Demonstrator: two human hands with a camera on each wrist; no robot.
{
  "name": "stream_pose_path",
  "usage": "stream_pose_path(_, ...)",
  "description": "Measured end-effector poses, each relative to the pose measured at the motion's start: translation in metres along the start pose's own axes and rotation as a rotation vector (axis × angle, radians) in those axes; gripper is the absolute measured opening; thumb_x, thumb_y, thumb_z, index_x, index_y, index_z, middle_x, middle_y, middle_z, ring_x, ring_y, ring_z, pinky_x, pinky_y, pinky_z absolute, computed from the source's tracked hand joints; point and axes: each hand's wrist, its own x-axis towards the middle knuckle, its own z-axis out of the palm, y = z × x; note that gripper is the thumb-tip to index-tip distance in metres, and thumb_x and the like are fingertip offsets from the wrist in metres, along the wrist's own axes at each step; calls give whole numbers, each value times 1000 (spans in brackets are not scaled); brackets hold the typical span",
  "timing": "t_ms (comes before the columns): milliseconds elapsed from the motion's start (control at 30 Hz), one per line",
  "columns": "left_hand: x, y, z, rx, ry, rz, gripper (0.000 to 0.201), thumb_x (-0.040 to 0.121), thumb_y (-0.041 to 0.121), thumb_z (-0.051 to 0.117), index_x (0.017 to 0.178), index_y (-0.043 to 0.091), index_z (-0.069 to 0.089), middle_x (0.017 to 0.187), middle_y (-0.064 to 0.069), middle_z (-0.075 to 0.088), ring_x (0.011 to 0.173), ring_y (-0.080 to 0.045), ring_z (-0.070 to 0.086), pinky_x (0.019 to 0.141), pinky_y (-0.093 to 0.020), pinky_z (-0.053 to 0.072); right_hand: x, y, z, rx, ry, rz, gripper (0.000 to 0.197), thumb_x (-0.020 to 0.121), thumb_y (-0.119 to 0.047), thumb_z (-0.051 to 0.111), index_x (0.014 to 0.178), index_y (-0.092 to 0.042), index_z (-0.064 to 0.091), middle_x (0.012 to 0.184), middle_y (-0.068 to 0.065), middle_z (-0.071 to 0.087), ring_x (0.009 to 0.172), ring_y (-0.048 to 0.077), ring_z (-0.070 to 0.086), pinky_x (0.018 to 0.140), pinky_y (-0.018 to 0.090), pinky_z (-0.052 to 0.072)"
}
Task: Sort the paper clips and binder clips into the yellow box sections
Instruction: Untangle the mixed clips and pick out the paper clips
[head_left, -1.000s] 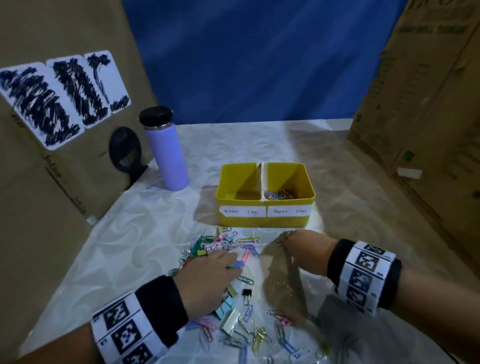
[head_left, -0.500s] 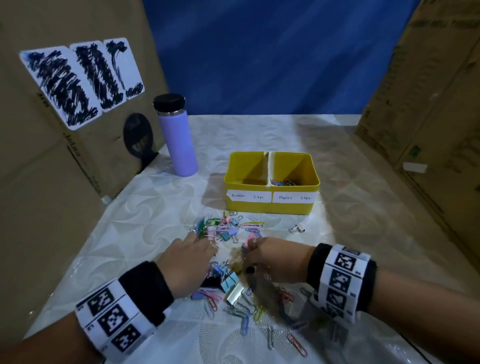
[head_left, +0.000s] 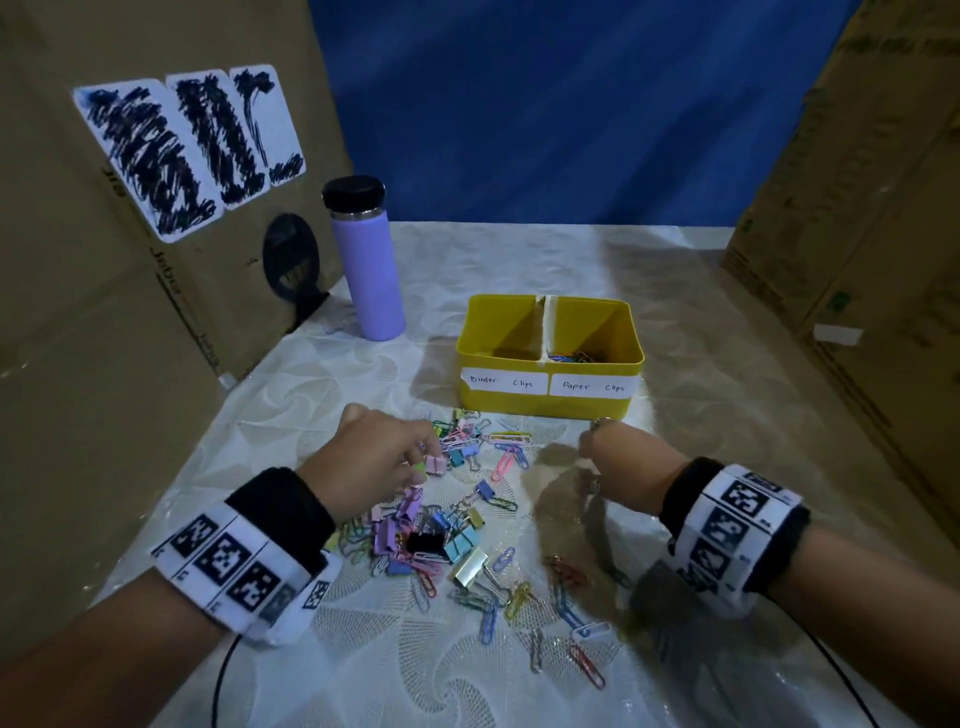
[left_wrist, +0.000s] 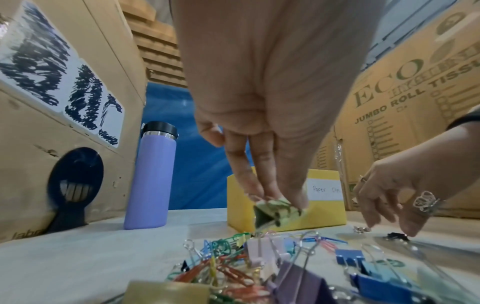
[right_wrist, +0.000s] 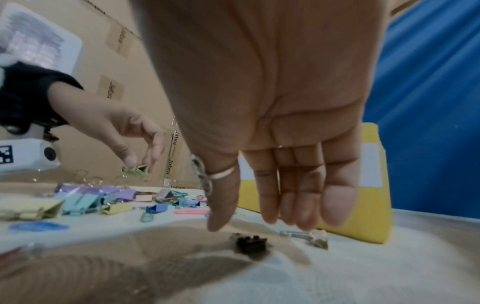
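Paper clips (head_left: 576, 357) in yellow box (head_left: 545, 408) right section; left hand (head_left: 371, 460) pinching green binder clip (left_wrist: 275, 209), right hand (head_left: 621, 462) slack.

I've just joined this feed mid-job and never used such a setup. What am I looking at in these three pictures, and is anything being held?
No machine here: a person's two bare hands, with marker bands and a camera on each wrist. The wide picture comes from a head camera looking down; the others look along each hand.

On the table lies a mixed pile of clips. Behind it stands a yellow box, labelled for binder clips on one side and paper clips on the other, and a purple bottle.

The left hand pinches a green binder clip. The right hand is open and empty, above a black binder clip.
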Motion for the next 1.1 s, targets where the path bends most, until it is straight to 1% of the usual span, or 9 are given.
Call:
stream_pose_path(100, 3, -1, -1, -43, 27, -2, 19, 73, 26, 75, 87, 32, 64, 57, 27, 55, 76, 15, 41, 76, -17, 24, 7, -12, -2, 122, 57, -134, 33, 89, -16, 55, 122, -12, 56, 127, 9, 53, 115, 26, 54, 95, 34, 45)
stream_pose_path(200, 2, 4, 0, -25, 61, 13, 13, 79, 28, 70, 92, 28, 66, 74, 20, 58, 81, -2, 46, 72, -22, 35, 21, -37, 1, 148, 61, -304, 34, 89, -18, 57, 122, -15, 58, 126, 9, 58, 118, 25, 52, 99, 36, 43)
stream_pose_path(300, -8, 23, 8, -22, 29, 113, 13, 88, 23, 56, 92, 25, 68, 91, 11, 58, 92, -9, 50, 84, -26, 42, 37, -59, 3, 102, 31, -350, 27, 89, -15, 56, 114, -12, 63, 117, 14, 62, 110, 28, 56, 92, 35, 46)
stream_pose_path(400, -30, 42, 29, 58, -203, 279, 30, 95, 21, 40, 116, 25, 61, 121, 4, 54, 113, -11, 48, 98, -25, 38, 46, -69, 1, 14, -43, -365, 19, 88, -9, 54, 96, -4, 70, 102, 18, 67, 95, 32, 61, 82, 34, 51)
stream_pose_path(533, -48, 30, 34, 219, -250, 184, 42, 98, 32, 25, 136, 31, 42, 148, 2, 38, 132, -17, 39, 111, -32, 31, 43, -59, -4, 4, 16, -337, 20, 88, -8, 52, 97, -4, 69, 109, 15, 62, 100, 31, 59, 83, 37, 51)
stream_pose_path(633, -51, 7, 29, 263, -177, 120, 61, 83, 43, 12, 116, 26, 61, 125, -1, 58, 116, -20, 55, 95, -33, 47, 33, -33, -5, 29, 119, -178, 20, 88, -14, 53, 101, -6, 66, 113, 12, 59, 100, 29, 60, 80, 35, 51)
stream_pose_path(800, -46, 9, 22, 429, -89, 9, 9, 71, 29, 67, 73, 22, 73, 82, 4, 68, 76, -13, 65, 64, -20, 51, 21, 0, -1, -10, 56, 5, 29, 88, -5, 49, 114, -5, 62, 123, 15, 57, 109, 31, 58, 88, 37, 51)
stream_pose_path(933, -41, 34, 30, 276, -65, 58, 36, 90, 8, 45, 121, 17, 60, 130, -5, 54, 116, -21, 53, 94, -32, 46, 25, -16, -2, 113, 71, -166, 36, 89, -2, 44, 121, -10, 57, 126, 12, 58, 113, 28, 56, 95, 37, 50)
stream_pose_path(1100, -40, 44, 34, 258, -142, 219, 64, 82, -6, 45, 141, 16, 37, 154, -5, 30, 137, -17, 39, 103, -24, 40, 38, -43, 0, 100, -90, -212, 37, 89, -3, 44, 126, -6, 51, 122, 15, 60, 115, 32, 55, 94, 37, 47)
